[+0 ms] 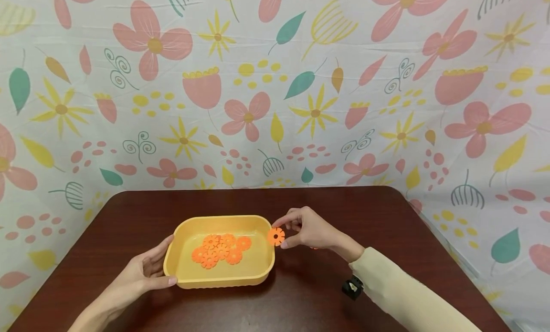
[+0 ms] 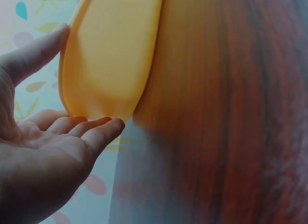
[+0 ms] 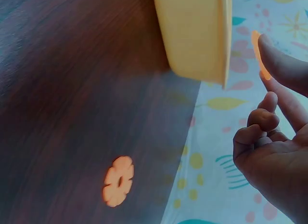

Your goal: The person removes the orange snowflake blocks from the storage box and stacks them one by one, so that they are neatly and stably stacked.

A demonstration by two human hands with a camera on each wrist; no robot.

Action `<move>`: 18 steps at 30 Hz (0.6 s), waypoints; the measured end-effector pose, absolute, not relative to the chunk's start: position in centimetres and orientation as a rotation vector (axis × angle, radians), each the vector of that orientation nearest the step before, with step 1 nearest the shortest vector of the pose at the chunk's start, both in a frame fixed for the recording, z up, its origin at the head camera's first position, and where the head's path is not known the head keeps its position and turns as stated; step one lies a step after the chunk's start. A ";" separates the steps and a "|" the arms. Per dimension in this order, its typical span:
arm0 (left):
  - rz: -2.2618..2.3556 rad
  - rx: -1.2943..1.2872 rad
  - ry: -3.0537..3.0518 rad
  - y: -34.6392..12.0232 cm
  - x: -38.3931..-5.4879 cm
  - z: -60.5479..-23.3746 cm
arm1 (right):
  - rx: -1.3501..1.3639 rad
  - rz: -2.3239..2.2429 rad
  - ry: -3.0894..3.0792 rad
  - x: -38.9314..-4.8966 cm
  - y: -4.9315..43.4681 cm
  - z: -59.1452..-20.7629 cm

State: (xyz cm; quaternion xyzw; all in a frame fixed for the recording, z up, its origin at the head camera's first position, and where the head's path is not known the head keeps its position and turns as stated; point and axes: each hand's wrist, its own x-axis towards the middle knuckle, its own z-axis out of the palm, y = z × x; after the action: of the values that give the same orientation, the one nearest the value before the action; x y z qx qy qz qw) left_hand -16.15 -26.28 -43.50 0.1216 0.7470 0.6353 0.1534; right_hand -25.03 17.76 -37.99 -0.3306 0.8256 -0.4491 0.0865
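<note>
A yellow plastic tray (image 1: 219, 277) sits on the dark table, with several orange notched discs (image 1: 221, 250) piled inside it. My left hand (image 1: 139, 274) holds the tray's left end, the thumb at the near corner and the fingers around the far side. Between thumb and index finger, my right hand (image 1: 311, 232) pinches one orange notched disc (image 1: 276, 236) beside the tray's right rim. That disc appears edge-on in the right wrist view, above rim height. Another orange disc (image 3: 118, 181) lies on the table, mostly hidden beneath the right wrist in the head view.
The dark brown wooden table (image 1: 343, 203) extends around the tray. Behind it hangs a white cloth (image 1: 275, 84) printed with flowers and leaves. A small black device (image 1: 353, 288) is on the underside of the right wrist.
</note>
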 end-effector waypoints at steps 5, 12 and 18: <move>1.843 0.392 2.154 -26.3 -16.2 -43.6 | -0.918 -1.339 2.487 -24.9 19.0 -38.4; 1.843 0.411 2.146 -26.5 -16.3 -43.7 | -0.851 -1.358 2.523 -25.1 21.3 -38.8; 1.834 0.408 2.140 -26.5 -16.4 -43.8 | -0.776 -1.380 2.548 -25.6 23.7 -39.9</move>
State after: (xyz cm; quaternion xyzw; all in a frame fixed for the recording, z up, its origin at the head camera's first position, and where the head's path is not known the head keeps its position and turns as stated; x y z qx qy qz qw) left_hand -16.45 -26.53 -43.81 0.1418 0.7434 0.6371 0.1462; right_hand -25.64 23.75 -39.86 -0.2582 0.8472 -0.4589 0.0710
